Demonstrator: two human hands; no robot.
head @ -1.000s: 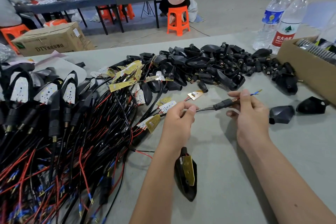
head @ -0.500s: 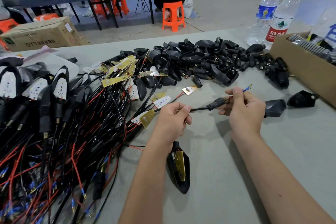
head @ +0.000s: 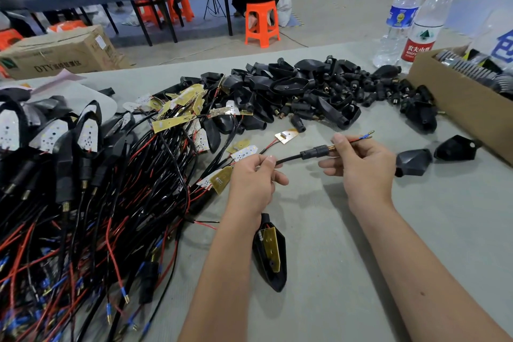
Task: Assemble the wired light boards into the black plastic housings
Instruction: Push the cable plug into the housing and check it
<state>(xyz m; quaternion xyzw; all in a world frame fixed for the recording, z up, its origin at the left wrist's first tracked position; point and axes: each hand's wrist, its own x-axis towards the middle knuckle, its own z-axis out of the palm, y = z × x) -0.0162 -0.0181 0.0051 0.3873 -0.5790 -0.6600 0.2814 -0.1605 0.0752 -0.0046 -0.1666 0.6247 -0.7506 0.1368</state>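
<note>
Far L: row of assembled units (head: 52,133), white LED boards seated in black housings, stems pointing toward cam, lying on a big tangle of red/black wires (head: 91,230) w/ blue-sleeved terminals at the near end. Cardboard box (head: 59,51) on the floor behind the table edge.

Ctr-L: loose light boards (head: 177,108), yellow backs and white LED faces mixed, piled on top of the wires, touching the housing heap's L edge. Two more boards (head: 220,179) just L of the L hand.

L hand (head: 251,184): fingers curled, thumb + index pinching the black cable (head: 288,159) close to its L end. Below the L wrist, one housing w/ board (head: 270,254) lies on the grey table (head: 361,258), yellow side up, tip toward cam; can't tell if the board is fully seated.

Ctr: cable runs L hand → R hand, roughly level, above the table. Black threaded stem (head: 315,151) sits on it btwn the hands, brass end toward the R hand. Single board (head: 286,136) flat on the table just behind.

R hand (head: 361,169): narrow grip, thumb + index pinching the wires right at the stem's brass end; red/blue wire tips (head: 363,136) poke out past the thumb.

Behind: heap of empty black housings (head: 299,94) and stems.

R: two single housings (head: 413,161) on the table, near the R hand, not touching it. Far R: open carton (head: 455,103) w/ parts, two water bottles (head: 416,16) behind it.
</note>
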